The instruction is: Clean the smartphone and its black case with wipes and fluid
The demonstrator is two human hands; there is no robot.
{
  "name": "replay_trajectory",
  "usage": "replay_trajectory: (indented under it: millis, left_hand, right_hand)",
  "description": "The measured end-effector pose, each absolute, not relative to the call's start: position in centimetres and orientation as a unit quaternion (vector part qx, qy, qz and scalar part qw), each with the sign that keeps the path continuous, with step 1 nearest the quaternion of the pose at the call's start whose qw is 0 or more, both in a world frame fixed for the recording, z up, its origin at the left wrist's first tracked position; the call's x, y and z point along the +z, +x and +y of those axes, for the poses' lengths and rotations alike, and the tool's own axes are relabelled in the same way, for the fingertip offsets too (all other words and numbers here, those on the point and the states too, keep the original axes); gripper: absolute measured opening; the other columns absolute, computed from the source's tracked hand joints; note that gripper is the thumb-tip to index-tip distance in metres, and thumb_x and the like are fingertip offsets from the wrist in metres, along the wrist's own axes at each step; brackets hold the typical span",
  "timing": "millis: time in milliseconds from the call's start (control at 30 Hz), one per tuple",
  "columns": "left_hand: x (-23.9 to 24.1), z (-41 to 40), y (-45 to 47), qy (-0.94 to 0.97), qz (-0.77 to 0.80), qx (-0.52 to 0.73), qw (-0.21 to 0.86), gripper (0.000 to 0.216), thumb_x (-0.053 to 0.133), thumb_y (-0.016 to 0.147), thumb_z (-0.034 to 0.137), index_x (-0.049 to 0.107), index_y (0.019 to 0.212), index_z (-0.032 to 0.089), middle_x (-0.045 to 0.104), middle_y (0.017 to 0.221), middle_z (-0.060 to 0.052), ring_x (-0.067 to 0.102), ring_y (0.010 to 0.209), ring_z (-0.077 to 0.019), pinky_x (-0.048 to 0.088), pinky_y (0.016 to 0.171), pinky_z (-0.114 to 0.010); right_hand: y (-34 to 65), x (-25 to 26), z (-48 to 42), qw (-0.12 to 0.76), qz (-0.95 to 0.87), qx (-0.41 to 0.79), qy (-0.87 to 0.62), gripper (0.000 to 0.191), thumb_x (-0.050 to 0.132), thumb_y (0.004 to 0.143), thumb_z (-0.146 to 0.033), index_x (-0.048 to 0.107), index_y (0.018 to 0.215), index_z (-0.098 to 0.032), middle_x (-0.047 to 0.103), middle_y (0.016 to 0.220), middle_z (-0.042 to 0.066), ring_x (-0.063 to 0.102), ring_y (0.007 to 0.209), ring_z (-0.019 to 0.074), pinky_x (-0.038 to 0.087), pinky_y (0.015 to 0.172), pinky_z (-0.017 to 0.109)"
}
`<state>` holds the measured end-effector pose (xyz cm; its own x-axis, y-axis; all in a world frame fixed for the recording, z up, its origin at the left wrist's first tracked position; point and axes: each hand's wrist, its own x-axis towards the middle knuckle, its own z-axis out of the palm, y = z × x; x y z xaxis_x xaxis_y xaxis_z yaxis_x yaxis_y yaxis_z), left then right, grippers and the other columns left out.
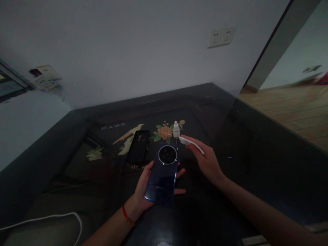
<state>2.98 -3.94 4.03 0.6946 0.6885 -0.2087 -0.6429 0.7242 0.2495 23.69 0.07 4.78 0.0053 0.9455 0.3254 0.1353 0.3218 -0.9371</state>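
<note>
A dark blue smartphone (162, 181) lies back side up in my left hand (143, 188), its round camera ring towards the far end. My left thumb rests along one edge and the fingers come out past the other. My right hand (207, 162) pinches a folded white cloth or wipe (191, 142) to the right of the phone, apart from it. Just beyond the cloth a small white dropper bottle (176, 130) stands upright with its cap on. A black phone case (138, 147) lies on the table left of the phone.
The dark glossy table (102, 191) carries a printed flower and bird pattern. A white cable (51, 216) runs over the near left part. Behind the table rises a white wall with a socket plate (221, 36). Wooden floor (287, 106) shows at the right.
</note>
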Motion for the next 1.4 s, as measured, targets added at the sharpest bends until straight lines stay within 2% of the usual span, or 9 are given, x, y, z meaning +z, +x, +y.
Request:
replay_trajectory:
  millis: [100, 200, 300, 433, 600, 833, 1100, 1233, 1400]
  left_hand:
    - [3.9, -4.1, 3.4, 0.088, 0.136, 0.351, 0.922, 0.054, 0.037, 0.09, 0.05, 0.054, 0.129, 0.017, 0.055, 0.134, -0.013, 0.039, 0.132, -0.0363, 0.019, 0.105, -0.067]
    - [3.8, -4.4, 3.6, 0.091, 0.155, 0.347, 0.92, 0.05, 0.036, 0.091, 0.05, 0.057, 0.125, 0.021, 0.061, 0.128, -0.011, 0.046, 0.126, -0.0359, 0.019, 0.105, -0.067]
    - [3.5, -4.6, 3.7, 0.096, 0.184, 0.34, 0.917, 0.044, 0.038, 0.091, 0.049, 0.062, 0.119, 0.024, 0.067, 0.118, -0.01, 0.057, 0.114, -0.0317, 0.02, 0.104, -0.066]
    - [3.5, -4.7, 3.8, 0.105, 0.187, 0.336, 0.917, 0.042, 0.038, 0.091, 0.05, 0.063, 0.116, 0.028, 0.069, 0.112, -0.007, 0.059, 0.112, -0.0288, 0.022, 0.105, -0.062]
    - [3.9, -4.7, 4.0, 0.139, 0.168, 0.338, 0.916, 0.046, 0.035, 0.092, 0.05, 0.06, 0.122, 0.027, 0.062, 0.127, -0.007, 0.049, 0.124, -0.0315, 0.024, 0.106, -0.059]
    - [3.5, -4.7, 3.8, 0.132, 0.181, 0.341, 0.913, 0.042, 0.037, 0.092, 0.049, 0.061, 0.12, 0.028, 0.068, 0.116, -0.004, 0.058, 0.114, -0.0278, 0.029, 0.104, -0.058]
    - [3.6, -4.7, 3.9, 0.15, 0.139, 0.335, 0.92, 0.052, 0.031, 0.092, 0.052, 0.053, 0.13, 0.025, 0.05, 0.14, -0.008, 0.041, 0.13, -0.0374, 0.022, 0.105, -0.064]
    - [3.5, -4.8, 3.9, 0.143, 0.145, 0.328, 0.922, 0.052, 0.03, 0.092, 0.053, 0.055, 0.128, 0.024, 0.058, 0.132, -0.01, 0.049, 0.124, -0.0344, 0.026, 0.103, -0.064]
    - [3.8, -4.7, 3.9, 0.141, 0.142, 0.329, 0.923, 0.051, 0.028, 0.093, 0.052, 0.055, 0.127, 0.025, 0.061, 0.129, -0.009, 0.054, 0.12, -0.0317, 0.031, 0.1, -0.062]
  right_hand:
    - [23.5, 4.3, -0.4, 0.474, -0.728, 0.268, -0.418, 0.038, 0.041, 0.092, -0.017, 0.056, 0.126, -0.023, 0.059, 0.129, 0.006, 0.054, 0.121, 0.0188, 0.043, 0.104, 0.043]
    - [23.0, 4.1, -1.0, 0.409, -0.816, 0.157, -0.378, 0.042, 0.038, 0.091, -0.011, 0.052, 0.131, -0.02, 0.055, 0.134, 0.008, 0.049, 0.126, 0.0175, 0.042, 0.105, 0.044]
    - [22.4, 4.3, -1.5, 0.36, -0.866, 0.054, -0.343, 0.04, 0.04, 0.092, -0.011, 0.051, 0.13, -0.017, 0.054, 0.135, 0.01, 0.044, 0.13, 0.0193, 0.036, 0.109, 0.047]
    - [22.6, 4.7, -1.3, 0.33, -0.89, -0.021, -0.314, 0.038, 0.041, 0.094, -0.014, 0.051, 0.13, -0.019, 0.053, 0.136, 0.007, 0.041, 0.132, 0.0197, 0.023, 0.114, 0.051]
    - [23.3, 4.9, -0.5, 0.331, -0.864, -0.035, -0.377, 0.039, 0.039, 0.093, -0.011, 0.051, 0.129, -0.015, 0.056, 0.133, 0.011, 0.045, 0.13, 0.0229, 0.028, 0.111, 0.055]
    - [22.6, 4.9, -1.2, 0.312, -0.887, -0.059, -0.334, 0.038, 0.04, 0.093, -0.012, 0.051, 0.129, -0.017, 0.05, 0.139, 0.009, 0.04, 0.133, 0.0206, 0.021, 0.114, 0.052]
    - [24.2, 5.3, -0.1, 0.406, -0.816, -0.014, -0.412, 0.038, 0.039, 0.092, -0.015, 0.053, 0.127, -0.017, 0.056, 0.129, 0.014, 0.05, 0.122, 0.0254, 0.036, 0.106, 0.052]
    - [23.5, 5.6, -1.0, 0.418, -0.832, -0.011, -0.364, 0.039, 0.04, 0.091, -0.014, 0.054, 0.127, -0.016, 0.061, 0.115, 0.012, 0.057, 0.109, 0.0226, 0.037, 0.107, 0.048]
    - [23.4, 5.2, -1.1, 0.389, -0.848, -0.02, -0.359, 0.037, 0.042, 0.088, -0.011, 0.059, 0.121, -0.017, 0.062, 0.116, 0.01, 0.057, 0.112, 0.0218, 0.034, 0.109, 0.047]
